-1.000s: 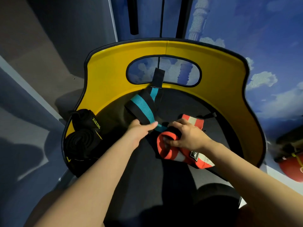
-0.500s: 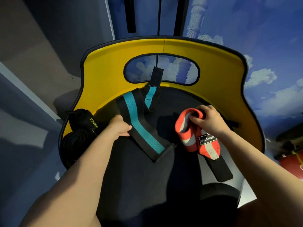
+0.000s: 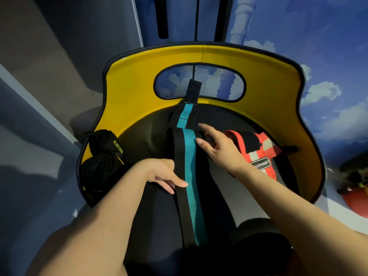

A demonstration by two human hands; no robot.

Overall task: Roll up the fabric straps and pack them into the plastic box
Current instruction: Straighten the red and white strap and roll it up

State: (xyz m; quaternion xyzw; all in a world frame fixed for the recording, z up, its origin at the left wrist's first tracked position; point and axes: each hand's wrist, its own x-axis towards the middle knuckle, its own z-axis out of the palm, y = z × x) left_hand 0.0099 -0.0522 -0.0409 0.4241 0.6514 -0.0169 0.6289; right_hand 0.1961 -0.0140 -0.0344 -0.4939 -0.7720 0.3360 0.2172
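Observation:
A black strap with a teal stripe lies stretched straight down the middle of the dark chair seat, its far end hanging over the opening in the yellow backrest. My left hand rests flat on the strap's left edge, fingers spread. My right hand hovers open at the strap's upper right, fingertips touching it. An orange-and-grey strap lies loosely folded behind my right hand. Two rolled black straps sit at the seat's left edge. No plastic box is in view.
The yellow curved backrest walls the seat on the far side and both flanks. A red round object lies on the floor at right. Grey floor lies to the left.
My right hand let go of the orange strap and reached over to the teal-striped strap. That strap went from lying at a slant to straight along the seat. My left hand slid onto its edge.

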